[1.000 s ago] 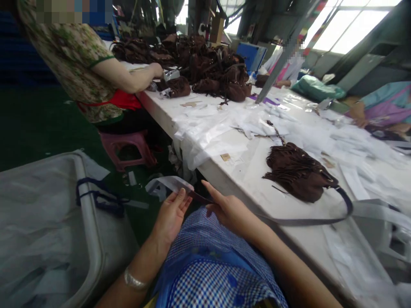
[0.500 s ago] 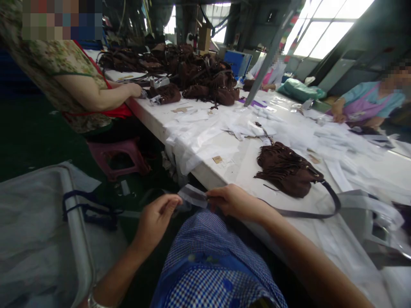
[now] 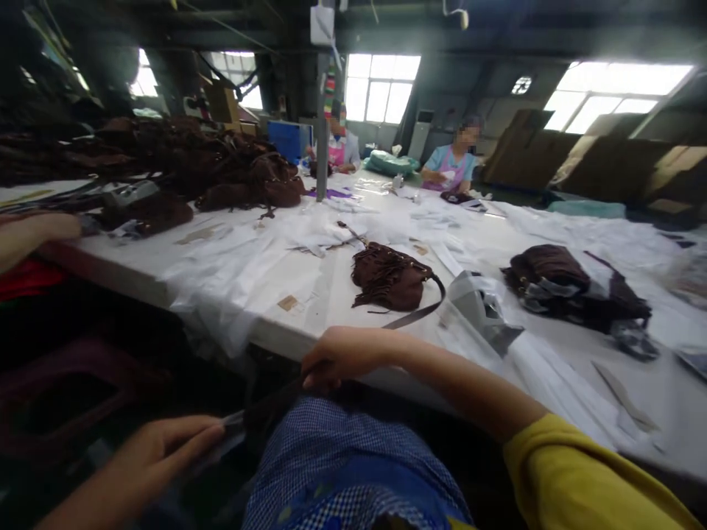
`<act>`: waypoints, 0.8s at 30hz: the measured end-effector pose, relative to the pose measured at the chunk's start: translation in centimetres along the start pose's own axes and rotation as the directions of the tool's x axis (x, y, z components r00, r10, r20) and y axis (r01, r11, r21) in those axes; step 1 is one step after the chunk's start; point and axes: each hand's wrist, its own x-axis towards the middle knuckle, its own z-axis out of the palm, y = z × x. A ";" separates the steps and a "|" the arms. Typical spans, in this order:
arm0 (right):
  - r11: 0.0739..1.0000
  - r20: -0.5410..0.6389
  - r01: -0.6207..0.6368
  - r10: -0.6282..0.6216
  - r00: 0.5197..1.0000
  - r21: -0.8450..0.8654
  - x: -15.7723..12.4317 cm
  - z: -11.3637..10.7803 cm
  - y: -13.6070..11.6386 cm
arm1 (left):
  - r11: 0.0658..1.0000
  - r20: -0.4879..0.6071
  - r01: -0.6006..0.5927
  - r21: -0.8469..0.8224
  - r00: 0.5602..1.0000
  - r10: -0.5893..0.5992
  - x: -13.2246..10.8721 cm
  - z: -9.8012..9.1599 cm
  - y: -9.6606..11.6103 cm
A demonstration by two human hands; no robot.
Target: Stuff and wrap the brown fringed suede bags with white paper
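Observation:
A dark strap (image 3: 412,315) runs from a brown fringed bag (image 3: 389,277) on the white table (image 3: 342,294) down over the table edge to my lap. My right hand (image 3: 336,357) is closed on the strap at the table's edge. Low at the left, my left hand (image 3: 149,460) pinches the strap's wrapped end (image 3: 235,427), fingers pressed together, blurred by motion. The strap between the hands is stretched taut over my blue checked apron (image 3: 336,464).
A second brown bag with plastic wrap (image 3: 568,283) lies at the right. A heap of brown bags (image 3: 188,162) sits at the far left, near a co-worker's hand (image 3: 30,232). Two more people sit at the far end. Paper and plastic scraps litter the tabletop.
The view has swung up and to the right. My hands have drawn apart: the left has pulled the strap's end down and left, while the right stays at the table edge.

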 end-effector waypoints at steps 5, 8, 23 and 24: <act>0.996 0.133 0.063 -0.054 0.990 -0.065 1.4 -1.5 -2.7 | 0.989 0.222 -0.059 0.139 0.975 0.027 1.8 3.9 3.4; 0.998 0.116 0.057 -0.057 0.992 0.004 0.4 -2.3 -1.3 | 0.965 0.229 -0.121 0.230 0.971 0.067 2.6 3.9 3.9; 0.989 -0.062 -0.144 0.145 0.988 0.024 -4.2 -2.3 5.4 | 0.845 0.242 -0.145 0.514 0.970 0.019 6.9 3.1 2.1; 0.986 -0.088 -0.162 0.164 0.983 0.023 -4.4 -2.3 5.8 | 0.842 0.224 -0.116 0.527 0.975 -0.005 7.0 2.7 1.9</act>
